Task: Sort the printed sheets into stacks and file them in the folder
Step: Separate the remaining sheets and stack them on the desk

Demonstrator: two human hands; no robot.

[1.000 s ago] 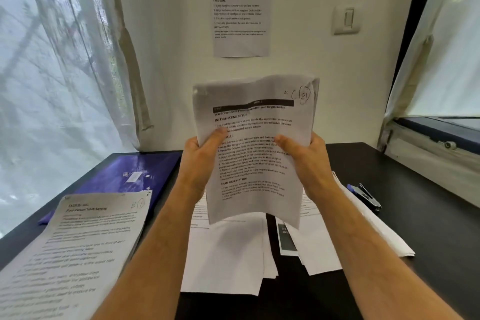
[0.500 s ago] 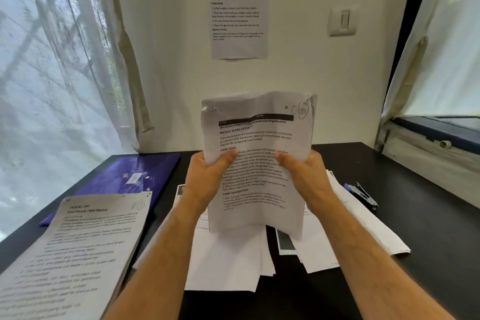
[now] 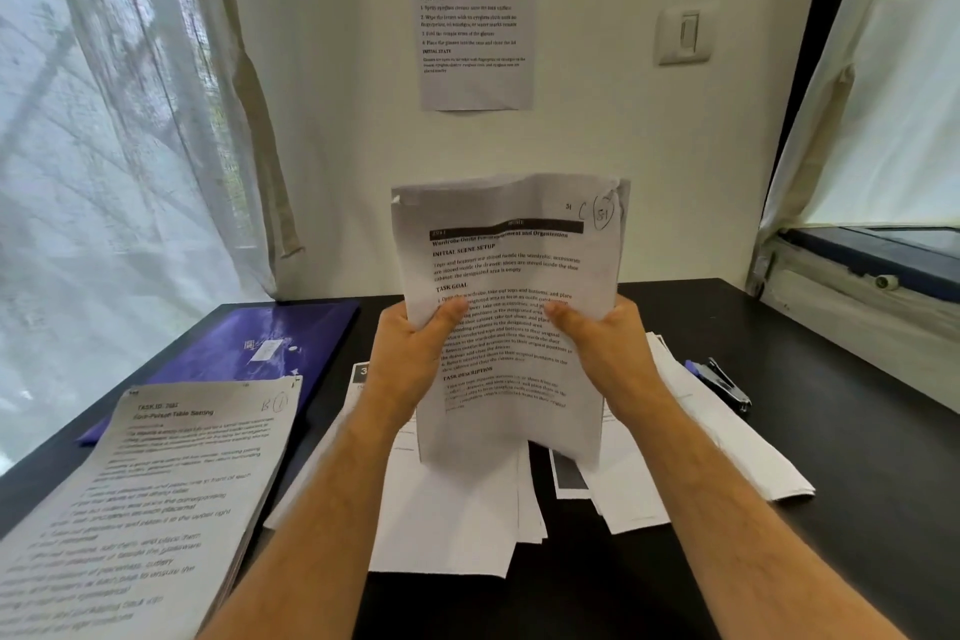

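Evidently both thumbs press on the printed face of a held bundle of sheets (image 3: 506, 307), with the remaining fingers curled out of sight behind it: the left hand (image 3: 415, 353) grips its left edge, the right hand (image 3: 608, 348) its right, keeping it upright above the black table (image 3: 857, 431). Below the bundle, loose sheets (image 3: 457, 509) lie fanned and unsorted. Left of the bundle rests one squared stack (image 3: 145, 509), and beyond that stack the purple folder (image 3: 249, 343) lies shut. Sorting looks partly done, judging by this layout; filing has not begun. Right of the bundle sits a stapler (image 3: 722, 382). How many sheets the bundle holds cannot be told, and the stack's near edge is cut off.
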